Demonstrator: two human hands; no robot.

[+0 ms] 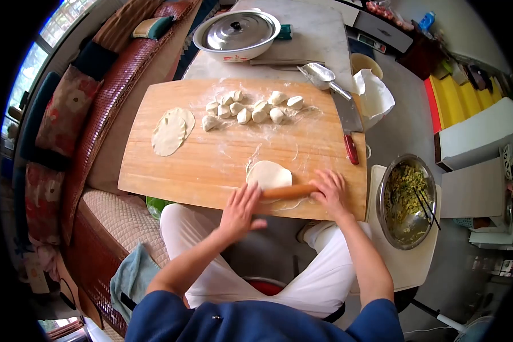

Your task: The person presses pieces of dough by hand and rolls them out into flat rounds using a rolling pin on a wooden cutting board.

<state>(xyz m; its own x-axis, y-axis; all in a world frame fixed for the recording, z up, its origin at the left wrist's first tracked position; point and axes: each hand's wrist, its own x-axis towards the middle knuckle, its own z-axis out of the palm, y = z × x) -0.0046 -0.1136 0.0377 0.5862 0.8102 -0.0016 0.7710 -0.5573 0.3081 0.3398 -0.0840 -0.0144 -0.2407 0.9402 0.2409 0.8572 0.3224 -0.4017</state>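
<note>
A wooden rolling pin [288,192] lies across the near edge of a round white dough sheet [269,174] on the floured wooden board [211,162]. My left hand [240,212] rests at the pin's left end, fingers stretched over it and thumb apart. At the other end, my right hand [329,191] is on the pin with its fingers bent over it. Several dough lumps [260,115] sit in a group towards the back of the board. Overlapping flat dough rounds [172,132] lie at the board's left.
A lidded basin [236,35] stands behind the board. Along the board's right side are a metal scoop [319,75] and a red-handled cleaver [350,148]. A steel bowl of chopped filling [407,202] with dark chopsticks stands at the right. A sofa [105,122] is at the left.
</note>
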